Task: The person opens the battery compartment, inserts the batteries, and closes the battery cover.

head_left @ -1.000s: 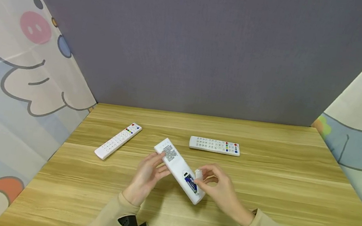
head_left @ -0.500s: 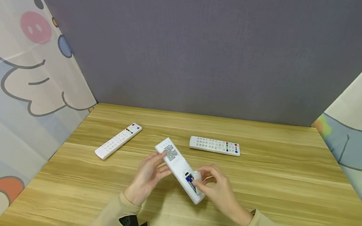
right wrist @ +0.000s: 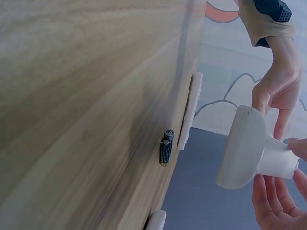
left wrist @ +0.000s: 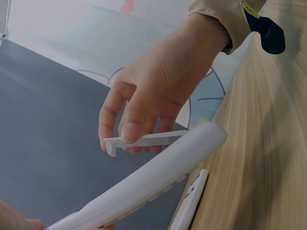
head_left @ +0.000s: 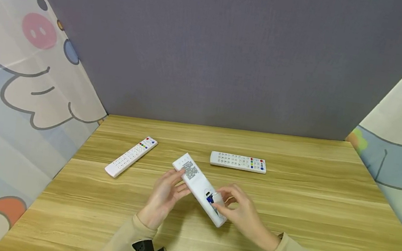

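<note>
My left hand (head_left: 162, 197) grips the upper end of a white remote control (head_left: 196, 183), thumb on its back and fingers beneath. It is held tilted above the table, back side up. Blue batteries (head_left: 210, 199) show in its compartment. My right hand (head_left: 241, 208) pinches a white battery cover (head_left: 218, 198) between thumb and fingers. In the left wrist view the battery cover (left wrist: 148, 140) slants over the remote control (left wrist: 153, 177): one end is right at the remote's lower end, the tabbed end stands clear. The cover partly hides the batteries in the head view.
A white remote (head_left: 131, 157) lies button side up at the left, another remote (head_left: 238, 161) behind the hands. In the right wrist view dark loose batteries (right wrist: 166, 148) lie on the wooden table (right wrist: 86, 124). A grey panel (head_left: 226, 52) rises along the table's back edge.
My right hand has tipped the battery cover down over the compartment, so less of the blue batteries shows. The left hand and the held remote have hardly moved.
</note>
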Available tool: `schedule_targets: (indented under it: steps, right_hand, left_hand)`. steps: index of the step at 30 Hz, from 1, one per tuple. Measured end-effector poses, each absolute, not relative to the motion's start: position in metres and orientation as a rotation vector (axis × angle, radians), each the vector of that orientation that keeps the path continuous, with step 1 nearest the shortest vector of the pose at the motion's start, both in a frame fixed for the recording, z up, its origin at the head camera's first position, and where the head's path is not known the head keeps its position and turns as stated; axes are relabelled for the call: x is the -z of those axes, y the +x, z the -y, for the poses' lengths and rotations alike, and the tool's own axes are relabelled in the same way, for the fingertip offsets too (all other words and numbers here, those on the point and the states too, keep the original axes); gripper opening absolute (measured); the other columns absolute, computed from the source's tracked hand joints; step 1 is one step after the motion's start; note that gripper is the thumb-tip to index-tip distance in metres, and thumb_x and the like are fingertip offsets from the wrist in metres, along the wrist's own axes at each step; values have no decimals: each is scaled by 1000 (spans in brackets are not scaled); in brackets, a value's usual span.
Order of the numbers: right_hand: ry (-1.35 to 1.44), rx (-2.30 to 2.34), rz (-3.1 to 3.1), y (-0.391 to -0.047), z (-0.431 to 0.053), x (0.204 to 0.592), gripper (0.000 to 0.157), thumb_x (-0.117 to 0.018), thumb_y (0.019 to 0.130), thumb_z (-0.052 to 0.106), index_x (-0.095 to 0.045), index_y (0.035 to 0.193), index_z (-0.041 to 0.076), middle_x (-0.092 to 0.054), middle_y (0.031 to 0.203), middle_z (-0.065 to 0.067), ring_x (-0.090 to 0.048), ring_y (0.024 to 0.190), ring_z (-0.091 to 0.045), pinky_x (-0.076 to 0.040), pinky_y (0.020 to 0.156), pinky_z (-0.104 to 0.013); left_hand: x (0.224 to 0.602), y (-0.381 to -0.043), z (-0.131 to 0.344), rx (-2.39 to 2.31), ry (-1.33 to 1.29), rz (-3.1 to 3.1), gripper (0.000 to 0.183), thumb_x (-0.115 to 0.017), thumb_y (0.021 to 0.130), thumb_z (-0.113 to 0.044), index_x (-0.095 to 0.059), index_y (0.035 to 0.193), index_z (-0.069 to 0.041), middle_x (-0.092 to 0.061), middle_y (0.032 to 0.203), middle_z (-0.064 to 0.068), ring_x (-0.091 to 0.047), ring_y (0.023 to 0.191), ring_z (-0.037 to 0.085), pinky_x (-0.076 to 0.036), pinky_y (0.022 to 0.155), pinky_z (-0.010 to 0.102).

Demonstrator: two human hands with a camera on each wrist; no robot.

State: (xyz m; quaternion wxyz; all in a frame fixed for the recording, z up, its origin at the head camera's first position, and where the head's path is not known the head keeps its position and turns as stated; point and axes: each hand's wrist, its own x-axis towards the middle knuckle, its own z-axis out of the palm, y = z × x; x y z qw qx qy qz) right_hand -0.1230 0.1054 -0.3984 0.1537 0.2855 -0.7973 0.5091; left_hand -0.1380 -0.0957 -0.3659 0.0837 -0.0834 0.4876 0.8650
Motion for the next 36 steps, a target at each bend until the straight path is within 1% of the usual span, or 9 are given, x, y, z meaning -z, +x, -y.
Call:
schedule_targets:
  steps: [4,10,14,18,24,36]
  right_hand:
    - [870,-1408,2273,-124,-105,398,33,-74,67,3,-60,97,4,-55,81,1,-52,71,-9,-52,59,-22]
    - [875,-1342,2335,-124,-105,397,33,-74,68,9,-61,99,7,-54,82,4,-50,72,-7,-50,59,-22]
    - [853,-1330,2405,-123,-105,396,33,-74,69,11,-62,100,8,-53,85,5,-50,72,-8,-49,60,-20]
    - [853,-1324,2477,-122,-106,395,34,-73,71,13,-61,103,10,-51,92,2,-50,78,-10,-50,64,-20]
    - [924,-1305,2480,-121,-108,395,35,-70,74,12,-58,106,8,-49,104,-6,-52,86,-16,-51,70,-22]
    - [956,-1278,2494,-120,-109,400,36,-68,77,13,-56,111,10,-52,107,-7,-54,88,-16,-51,70,-22]
  left_hand:
    - [365,-137,95,-2592,-230,-1448,39,-56,87,-19,-41,112,5,-57,96,9,-60,80,20,-52,75,31]
    - [359,-137,93,-2544,-339,-1472,37,-47,91,-11,-35,121,6,-57,98,9,-60,82,20,-52,78,33]
    - [360,-137,92,-2540,-342,-1475,36,-46,91,-10,-35,121,6,-57,98,8,-60,81,20,-52,76,32]
    - [359,-137,91,-2537,-342,-1482,37,-46,91,-11,-35,122,6,-56,100,9,-60,82,20,-52,76,32]
    - [359,-136,91,-2547,-343,-1466,33,-46,91,-10,-36,119,5,-57,98,8,-60,84,21,-52,79,34]
    - [360,-136,90,-2543,-330,-1479,35,-45,92,-10,-35,121,5,-56,100,8,-60,85,22,-52,78,34]
